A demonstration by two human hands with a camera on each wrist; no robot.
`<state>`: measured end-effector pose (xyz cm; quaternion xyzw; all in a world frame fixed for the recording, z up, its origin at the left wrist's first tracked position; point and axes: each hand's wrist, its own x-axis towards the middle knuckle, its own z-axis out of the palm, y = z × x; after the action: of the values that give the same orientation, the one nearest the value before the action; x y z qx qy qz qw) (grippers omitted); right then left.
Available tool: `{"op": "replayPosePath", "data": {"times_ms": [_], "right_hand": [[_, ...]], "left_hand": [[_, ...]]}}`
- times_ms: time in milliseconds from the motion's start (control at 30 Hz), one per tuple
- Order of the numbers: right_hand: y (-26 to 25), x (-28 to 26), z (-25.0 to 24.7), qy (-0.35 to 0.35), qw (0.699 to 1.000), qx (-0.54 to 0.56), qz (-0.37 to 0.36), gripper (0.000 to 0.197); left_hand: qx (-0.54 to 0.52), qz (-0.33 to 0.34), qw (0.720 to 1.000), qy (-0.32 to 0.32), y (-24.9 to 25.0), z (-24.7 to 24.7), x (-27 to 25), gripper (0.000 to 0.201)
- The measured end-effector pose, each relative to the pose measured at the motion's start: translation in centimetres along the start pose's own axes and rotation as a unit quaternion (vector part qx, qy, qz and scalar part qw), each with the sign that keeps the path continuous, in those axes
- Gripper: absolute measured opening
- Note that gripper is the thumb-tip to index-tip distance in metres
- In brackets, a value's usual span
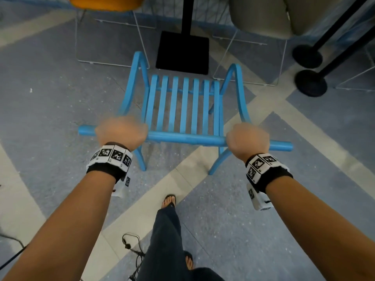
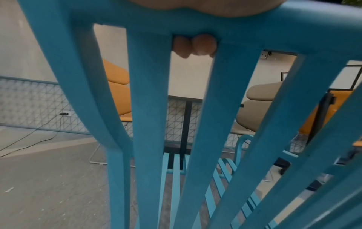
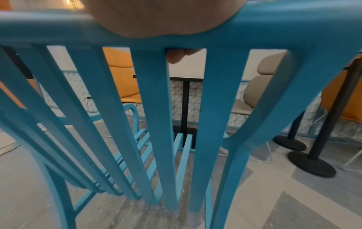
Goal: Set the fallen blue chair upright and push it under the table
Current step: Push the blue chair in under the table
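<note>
Head view looks down; wrist views peer close through the shared blue chair (image 1: 183, 110).

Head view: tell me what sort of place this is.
Probably a café or office lounge: an orange upholstered wire-leg chair, a beige upholstered chair, a black square-based table pedestal and black stanchion posts.

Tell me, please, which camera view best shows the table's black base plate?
The head view: the whole black base plate shows beyond the blue chair, with its post rising from it. Both wrist views show only slivers of the plate between the chair's back slats.
</note>
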<state>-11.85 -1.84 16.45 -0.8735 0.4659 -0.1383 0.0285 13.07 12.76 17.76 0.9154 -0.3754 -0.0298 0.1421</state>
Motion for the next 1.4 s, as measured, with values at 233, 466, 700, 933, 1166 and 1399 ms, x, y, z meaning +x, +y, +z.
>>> {"op": "replayPosePath", "data": {"times_ms": [233,466,700,933,1166,1399], "right_hand": [[-1.6,11.2,2.3,-0.012,1.000,-0.013,0.025,0.035],[-2.0,19.7,4.4,-0.018,0.999,-0.020,0.033,0.029],[-1.6,27.4,6.1,-0.019,0.999,-0.001,0.037,0.029],[-0.8,33.2,7.5,-0.038,0.998,0.001,0.042,0.032],[-0.6,37.9,8.4,-0.048,0.997,-0.001,0.055,0.032],[0.5,38.5,8.1,-0.030,0.999,0.010,0.032,0.027]], "left_hand": [[0.000,0.010,0.999,-0.030,1.0,0.2,12.0,0.032],[0.002,0.017,0.999,-0.029,2.0,1.1,21.0,0.031],[0.002,0.018,1.000,-0.024,3.8,2.0,28.9,0.032],[0.007,0.045,0.999,-0.003,5.1,3.0,34.7,0.034],[-0.003,0.042,0.999,-0.007,6.1,3.6,39.3,0.031],[0.005,0.064,0.998,-0.024,5.9,4.0,40.4,0.031]]}}
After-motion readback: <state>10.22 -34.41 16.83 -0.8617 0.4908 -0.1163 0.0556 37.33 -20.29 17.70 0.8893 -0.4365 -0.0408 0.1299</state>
